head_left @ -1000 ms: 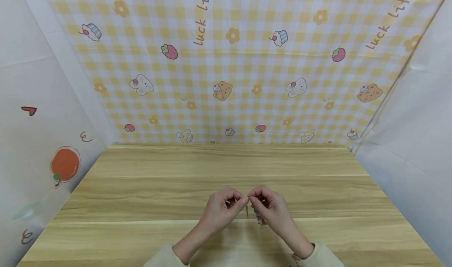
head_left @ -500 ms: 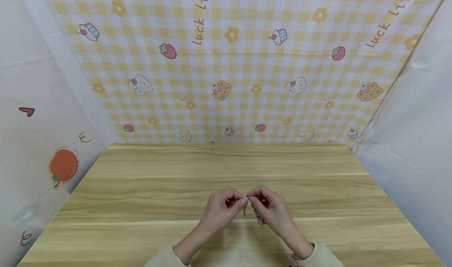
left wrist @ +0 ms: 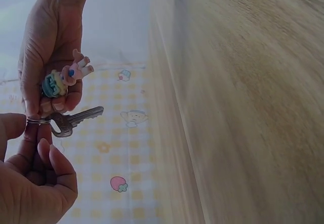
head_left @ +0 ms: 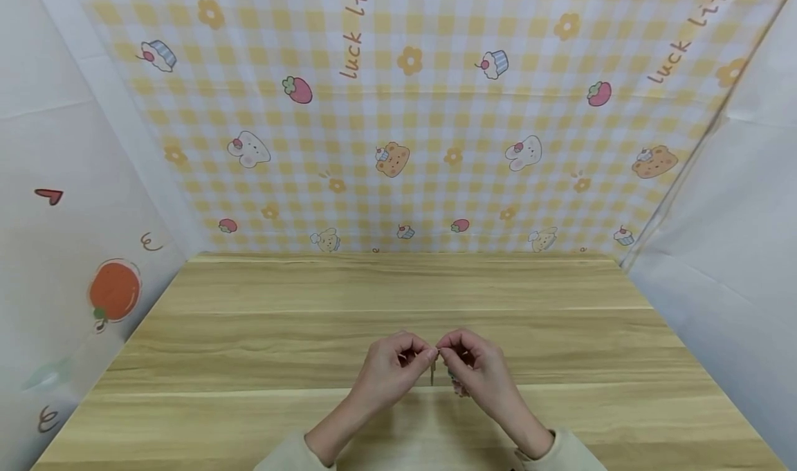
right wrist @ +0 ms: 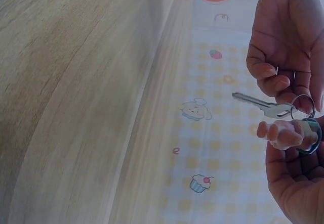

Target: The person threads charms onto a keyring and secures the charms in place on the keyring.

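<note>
Both hands meet low over the wooden table (head_left: 261,333). My left hand (head_left: 423,355) pinches a small metal key ring (left wrist: 34,120) between thumb and forefinger. My right hand (head_left: 450,353) pinches the same ring (right wrist: 302,104) from the other side. It also cradles a small figurine charm (left wrist: 63,80), pink with a teal part, in its curled fingers. A silver key (head_left: 432,374) hangs from the ring between the two hands. The key (right wrist: 258,102) and the charm (right wrist: 288,133) show clearly in the right wrist view.
A yellow checked cloth with cartoon prints (head_left: 398,111) forms the back wall. White sheets close in the left side (head_left: 75,215) and the right side (head_left: 735,215). Cream sleeve cuffs (head_left: 286,457) show at the near edge.
The key has swayed slightly to the left under the ring. Both hands stay in the same place with the same hold.
</note>
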Action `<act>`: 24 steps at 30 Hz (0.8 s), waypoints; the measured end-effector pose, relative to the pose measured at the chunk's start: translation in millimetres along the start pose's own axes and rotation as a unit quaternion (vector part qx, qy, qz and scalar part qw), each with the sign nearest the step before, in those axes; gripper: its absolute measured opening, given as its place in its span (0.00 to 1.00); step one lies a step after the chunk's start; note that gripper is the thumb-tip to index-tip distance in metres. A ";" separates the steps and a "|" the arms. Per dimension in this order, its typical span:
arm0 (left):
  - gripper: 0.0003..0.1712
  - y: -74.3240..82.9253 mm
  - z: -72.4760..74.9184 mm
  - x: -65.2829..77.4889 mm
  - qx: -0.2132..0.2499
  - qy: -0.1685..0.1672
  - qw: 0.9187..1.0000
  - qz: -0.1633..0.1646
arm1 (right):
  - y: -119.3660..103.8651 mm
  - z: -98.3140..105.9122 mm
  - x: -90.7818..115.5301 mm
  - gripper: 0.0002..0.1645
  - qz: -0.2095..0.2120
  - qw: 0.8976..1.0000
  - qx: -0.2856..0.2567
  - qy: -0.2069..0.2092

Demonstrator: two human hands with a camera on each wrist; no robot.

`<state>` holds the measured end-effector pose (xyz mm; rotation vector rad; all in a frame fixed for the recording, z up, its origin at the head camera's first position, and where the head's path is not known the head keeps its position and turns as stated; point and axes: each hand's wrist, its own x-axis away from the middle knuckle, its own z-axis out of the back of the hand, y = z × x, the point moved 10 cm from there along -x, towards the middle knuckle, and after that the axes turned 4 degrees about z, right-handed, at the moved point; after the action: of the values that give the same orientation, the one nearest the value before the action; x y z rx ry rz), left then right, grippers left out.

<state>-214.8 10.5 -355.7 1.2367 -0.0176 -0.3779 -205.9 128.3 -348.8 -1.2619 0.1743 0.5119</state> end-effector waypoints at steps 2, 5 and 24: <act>0.08 -0.4 0.1 -0.4 0.008 0.002 1.000 0.004 | -0.5 0.0 -0.1 0.03 0.004 1.000 0.001 0.001; 0.08 -1.0 0.2 -1.1 0.015 0.003 1.000 0.007 | -0.4 0.4 -0.2 0.03 0.005 1.000 0.005 0.004; 0.09 -1.0 -1.3 -1.8 0.036 -0.006 0.999 -0.023 | 5.1 4.7 -0.4 0.04 -0.020 1.000 0.002 0.012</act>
<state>-216.6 11.9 -356.7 1.3082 -0.0125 -0.4283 -209.3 133.6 -351.6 -1.2649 0.1714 0.4621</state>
